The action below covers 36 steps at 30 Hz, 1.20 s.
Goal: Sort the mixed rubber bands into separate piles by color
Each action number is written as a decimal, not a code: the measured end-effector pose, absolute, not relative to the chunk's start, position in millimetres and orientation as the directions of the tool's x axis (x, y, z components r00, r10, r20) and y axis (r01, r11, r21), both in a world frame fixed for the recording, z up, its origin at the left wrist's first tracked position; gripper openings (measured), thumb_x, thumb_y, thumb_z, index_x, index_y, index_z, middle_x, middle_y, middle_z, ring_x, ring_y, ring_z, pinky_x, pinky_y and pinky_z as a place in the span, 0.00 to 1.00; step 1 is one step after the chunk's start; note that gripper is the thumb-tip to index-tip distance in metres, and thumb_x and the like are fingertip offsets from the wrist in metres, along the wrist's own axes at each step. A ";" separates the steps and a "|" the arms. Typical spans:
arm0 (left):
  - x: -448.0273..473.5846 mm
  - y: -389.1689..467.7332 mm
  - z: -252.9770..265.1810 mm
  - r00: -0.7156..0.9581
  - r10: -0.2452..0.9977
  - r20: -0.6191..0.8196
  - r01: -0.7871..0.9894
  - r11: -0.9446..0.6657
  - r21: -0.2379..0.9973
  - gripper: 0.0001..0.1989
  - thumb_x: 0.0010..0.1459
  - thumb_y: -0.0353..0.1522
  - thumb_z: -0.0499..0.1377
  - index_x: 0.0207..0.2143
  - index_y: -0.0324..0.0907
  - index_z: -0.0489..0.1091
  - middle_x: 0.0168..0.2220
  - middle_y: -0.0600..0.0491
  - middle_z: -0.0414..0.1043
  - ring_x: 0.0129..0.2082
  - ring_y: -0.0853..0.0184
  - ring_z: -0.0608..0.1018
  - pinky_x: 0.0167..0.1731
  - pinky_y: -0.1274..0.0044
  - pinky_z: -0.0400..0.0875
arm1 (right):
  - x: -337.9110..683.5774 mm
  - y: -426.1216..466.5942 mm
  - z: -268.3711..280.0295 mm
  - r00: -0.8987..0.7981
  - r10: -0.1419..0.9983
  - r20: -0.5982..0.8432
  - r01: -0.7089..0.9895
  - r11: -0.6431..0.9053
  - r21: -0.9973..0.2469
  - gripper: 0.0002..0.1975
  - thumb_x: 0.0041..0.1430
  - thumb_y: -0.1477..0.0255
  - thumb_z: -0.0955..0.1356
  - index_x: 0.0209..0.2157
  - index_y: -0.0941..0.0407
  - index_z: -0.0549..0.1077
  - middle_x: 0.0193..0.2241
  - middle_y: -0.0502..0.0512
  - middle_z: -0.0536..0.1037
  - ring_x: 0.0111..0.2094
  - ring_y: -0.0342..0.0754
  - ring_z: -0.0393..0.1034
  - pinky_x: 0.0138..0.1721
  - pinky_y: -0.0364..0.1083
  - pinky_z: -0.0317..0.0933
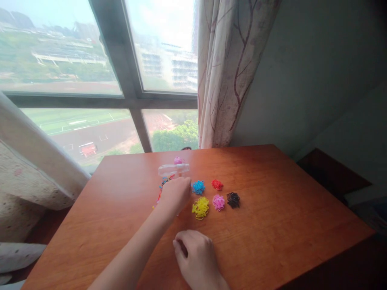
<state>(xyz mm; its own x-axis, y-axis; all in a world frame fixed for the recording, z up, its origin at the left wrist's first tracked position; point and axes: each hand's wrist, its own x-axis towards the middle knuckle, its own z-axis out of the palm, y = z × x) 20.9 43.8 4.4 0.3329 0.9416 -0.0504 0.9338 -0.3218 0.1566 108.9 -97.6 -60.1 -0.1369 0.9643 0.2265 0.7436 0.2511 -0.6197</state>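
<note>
My left hand reaches over the table beside a pile of blue rubber bands. Its fingers are bent down and pressed together; whatever they pinch is hidden behind the hand. Mixed coloured rubber bands show at its left edge, partly covered by it. My right hand rests near the table's front, loosely curled with thumb and forefinger tips close together, and no object shows in it. Sorted by colour lie yellow bands, pink bands, red bands and black bands.
A clear plastic container lies on its side behind my left hand, with a small pink-purple item beyond it. The brown wooden table backs onto a window. Curtains hang on both sides.
</note>
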 end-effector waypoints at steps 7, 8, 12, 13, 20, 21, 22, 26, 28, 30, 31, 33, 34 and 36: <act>20.4 43.2 0.1 0.329 0.943 -0.059 0.930 -0.313 0.192 0.10 0.60 0.34 0.55 0.33 0.42 0.75 0.35 0.46 0.80 0.35 0.61 0.81 0.32 0.76 0.67 | 108.5 -97.7 -60.3 -0.143 0.964 0.223 0.754 0.252 -0.607 0.08 0.55 0.79 0.66 0.26 0.52 0.69 0.24 0.45 0.75 0.27 0.43 0.69 0.29 0.42 0.51; 17.2 42.2 1.7 0.328 0.943 -0.057 0.929 -0.311 0.200 0.10 0.60 0.35 0.54 0.34 0.43 0.75 0.35 0.46 0.80 0.34 0.61 0.81 0.32 0.76 0.67 | 108.5 -97.5 -60.6 -0.143 0.965 0.222 0.751 0.252 -0.610 0.08 0.55 0.79 0.66 0.26 0.52 0.69 0.24 0.45 0.75 0.27 0.43 0.69 0.29 0.42 0.51; -3.9 34.3 13.7 0.306 0.951 -0.039 0.931 -0.291 0.220 0.12 0.61 0.37 0.53 0.37 0.44 0.75 0.33 0.49 0.80 0.33 0.62 0.80 0.30 0.77 0.65 | 108.6 -97.5 -60.9 -0.147 0.965 0.216 0.743 0.252 -0.620 0.08 0.56 0.79 0.65 0.26 0.52 0.69 0.25 0.46 0.75 0.27 0.43 0.69 0.29 0.41 0.51; -10.8 31.0 16.5 0.298 0.954 -0.033 0.933 -0.284 0.224 0.12 0.61 0.37 0.53 0.37 0.44 0.74 0.33 0.49 0.80 0.33 0.62 0.80 0.30 0.77 0.64 | 108.6 -97.6 -60.7 -0.146 0.965 0.216 0.742 0.251 -0.622 0.08 0.56 0.79 0.65 0.27 0.52 0.69 0.25 0.46 0.75 0.27 0.43 0.69 0.29 0.41 0.51; -56.1 -6.0 10.0 0.254 0.965 0.065 0.905 -0.261 0.335 0.11 0.61 0.38 0.52 0.36 0.46 0.74 0.32 0.55 0.79 0.27 0.67 0.76 0.26 0.79 0.60 | 108.3 -94.5 -56.6 -0.123 0.973 0.196 0.770 0.218 -0.600 0.08 0.57 0.80 0.66 0.29 0.52 0.71 0.26 0.46 0.77 0.27 0.44 0.71 0.29 0.41 0.53; -60.0 -12.1 5.5 0.257 0.964 0.068 0.899 -0.264 0.348 0.12 0.61 0.38 0.52 0.35 0.46 0.73 0.31 0.55 0.78 0.26 0.68 0.76 0.25 0.79 0.60 | 108.2 -93.0 -55.6 -0.115 0.977 0.180 0.782 0.201 -0.590 0.07 0.57 0.79 0.66 0.31 0.52 0.71 0.26 0.46 0.77 0.27 0.44 0.72 0.28 0.41 0.53; -63.1 -18.0 0.3 0.261 0.963 0.072 0.893 -0.269 0.360 0.12 0.62 0.39 0.51 0.35 0.46 0.73 0.31 0.55 0.78 0.26 0.68 0.76 0.26 0.79 0.61 | 108.1 -91.3 -54.3 -0.106 0.981 0.161 0.795 0.181 -0.578 0.07 0.57 0.79 0.67 0.33 0.52 0.72 0.26 0.46 0.78 0.27 0.44 0.72 0.28 0.41 0.53; -69.6 -35.7 -22.2 0.273 0.957 0.095 0.863 -0.287 0.415 0.12 0.63 0.38 0.50 0.36 0.47 0.73 0.31 0.56 0.77 0.29 0.68 0.77 0.29 0.79 0.65 | 106.4 -81.7 -47.4 -0.075 0.993 0.089 0.863 0.110 -0.494 0.08 0.59 0.77 0.68 0.41 0.52 0.72 0.28 0.49 0.79 0.29 0.48 0.75 0.28 0.42 0.55; -70.9 -40.1 -31.8 0.274 0.956 0.105 0.848 -0.291 0.444 0.11 0.63 0.36 0.50 0.38 0.47 0.73 0.32 0.55 0.78 0.30 0.68 0.78 0.31 0.79 0.67 | 104.3 -75.8 -44.5 -0.076 0.994 0.078 0.888 0.103 -0.448 0.08 0.60 0.77 0.68 0.42 0.53 0.71 0.30 0.52 0.80 0.31 0.50 0.76 0.29 0.42 0.56; -71.4 -41.9 -37.9 0.280 0.954 0.107 0.834 -0.297 0.466 0.11 0.63 0.35 0.50 0.39 0.46 0.72 0.33 0.55 0.78 0.29 0.68 0.78 0.31 0.79 0.67 | 101.6 -69.8 -43.4 -0.076 0.994 0.072 0.902 0.100 -0.419 0.08 0.61 0.76 0.67 0.42 0.54 0.71 0.32 0.54 0.80 0.32 0.50 0.76 0.29 0.43 0.57; -71.3 -42.2 -39.5 0.284 0.953 0.105 0.828 -0.299 0.473 0.11 0.63 0.35 0.51 0.38 0.46 0.72 0.33 0.55 0.78 0.29 0.68 0.78 0.31 0.79 0.67 | 100.2 -66.7 -43.5 -0.074 0.995 0.068 0.907 0.096 -0.410 0.07 0.62 0.76 0.67 0.42 0.54 0.71 0.32 0.54 0.80 0.32 0.51 0.76 0.29 0.43 0.57; -70.6 -42.2 -39.9 0.293 0.951 0.095 0.824 -0.302 0.479 0.10 0.63 0.34 0.51 0.38 0.46 0.72 0.32 0.55 0.77 0.29 0.68 0.77 0.31 0.79 0.67 | 97.7 -61.2 -44.7 -0.064 0.996 0.059 0.915 0.083 -0.394 0.05 0.63 0.75 0.67 0.41 0.54 0.71 0.32 0.54 0.80 0.32 0.51 0.76 0.29 0.43 0.57; -69.9 -42.2 -39.1 0.296 0.951 0.089 0.825 -0.301 0.477 0.10 0.63 0.34 0.50 0.38 0.46 0.72 0.32 0.55 0.77 0.29 0.68 0.77 0.30 0.79 0.67 | 97.0 -58.8 -45.5 -0.059 0.997 0.057 0.919 0.077 -0.387 0.04 0.63 0.74 0.67 0.40 0.54 0.71 0.31 0.54 0.80 0.32 0.51 0.76 0.29 0.43 0.56; -68.4 -42.4 -36.9 0.304 0.950 0.069 0.829 -0.300 0.472 0.10 0.63 0.34 0.50 0.37 0.46 0.72 0.31 0.55 0.77 0.29 0.67 0.77 0.30 0.79 0.67 | 96.5 -55.3 -46.5 -0.053 0.997 0.063 0.920 0.073 -0.386 0.03 0.65 0.75 0.66 0.38 0.54 0.71 0.30 0.54 0.80 0.31 0.50 0.76 0.28 0.42 0.55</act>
